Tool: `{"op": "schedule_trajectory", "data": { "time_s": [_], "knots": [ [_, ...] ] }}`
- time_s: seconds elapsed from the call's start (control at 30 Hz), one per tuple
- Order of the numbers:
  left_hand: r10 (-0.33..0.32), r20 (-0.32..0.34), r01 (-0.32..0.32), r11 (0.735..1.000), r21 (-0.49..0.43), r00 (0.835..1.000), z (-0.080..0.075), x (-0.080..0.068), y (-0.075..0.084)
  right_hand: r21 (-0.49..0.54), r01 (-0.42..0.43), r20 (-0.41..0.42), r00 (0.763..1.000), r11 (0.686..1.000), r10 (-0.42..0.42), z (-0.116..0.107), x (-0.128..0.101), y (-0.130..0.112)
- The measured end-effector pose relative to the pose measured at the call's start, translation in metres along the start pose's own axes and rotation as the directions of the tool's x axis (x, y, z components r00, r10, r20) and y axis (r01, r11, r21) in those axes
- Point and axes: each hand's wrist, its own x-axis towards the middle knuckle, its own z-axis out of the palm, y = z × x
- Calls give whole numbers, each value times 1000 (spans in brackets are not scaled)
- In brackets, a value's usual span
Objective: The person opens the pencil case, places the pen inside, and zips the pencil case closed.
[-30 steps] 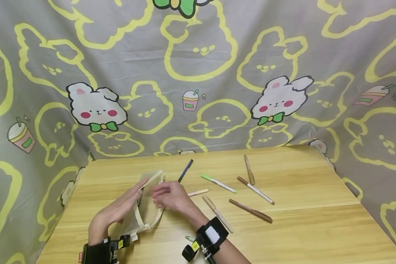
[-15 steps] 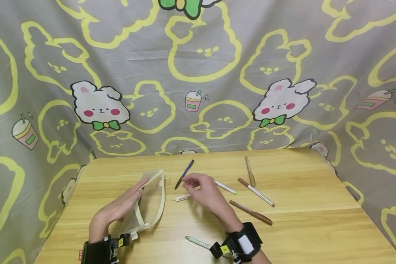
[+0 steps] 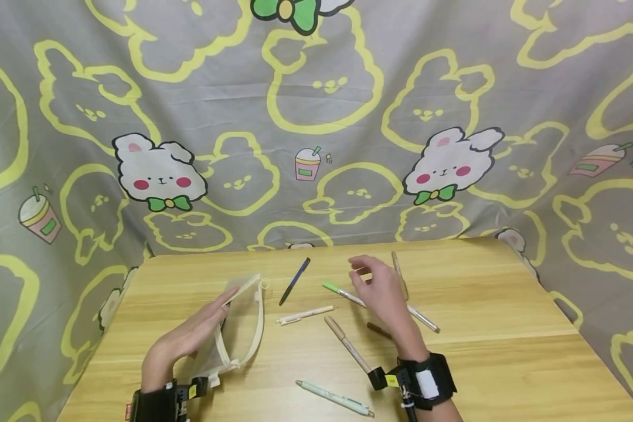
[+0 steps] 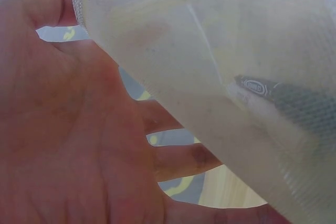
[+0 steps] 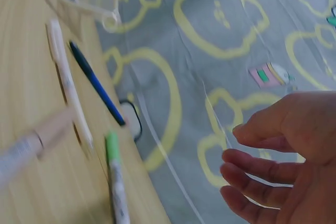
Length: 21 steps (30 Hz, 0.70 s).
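My left hand (image 3: 195,331) holds a translucent pencil pouch (image 3: 245,328) with cream trim at its rim, its mouth facing right. In the left wrist view the straight fingers (image 4: 184,162) lie behind the pouch wall (image 4: 168,87), and a dark patterned pen (image 4: 294,103) shows through it. My right hand (image 3: 377,287) hovers over the pens, its fingers loosely curled with nothing in them. Beneath and beside it lie a green-capped marker (image 3: 343,294), a brown-and-silver marker (image 3: 424,319) and a tan marker (image 3: 395,266). A brown marker (image 3: 378,330) is partly hidden by the forearm.
Between pouch and right hand lie a dark blue pen (image 3: 294,282), a cream pen (image 3: 306,315) and a tan-capped marker (image 3: 348,344). A mint pen (image 3: 334,398) lies near the front of the wooden table (image 3: 506,351). A patterned grey curtain (image 3: 316,140) surrounds its back and sides.
My right hand has left the pouch mouth and moved right across the pens. It uncovers the cream pen, tan-capped marker and mint pen. My left hand keeps its place at the pouch.
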Motion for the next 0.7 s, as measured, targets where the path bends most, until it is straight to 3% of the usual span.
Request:
{"op": "schedule_trajectory", "data": {
  "time_s": [0.37,0.7],
  "knots": [
    [75,-11,-74,997,26,997,-2,1,-4,-138,-130,-108,988,982,115,-31,9,53],
    [59,-14,-59,998,25,998,0,0,-1,-234,-265,-48,964,935,262,-37,4,79]
  ]
}}
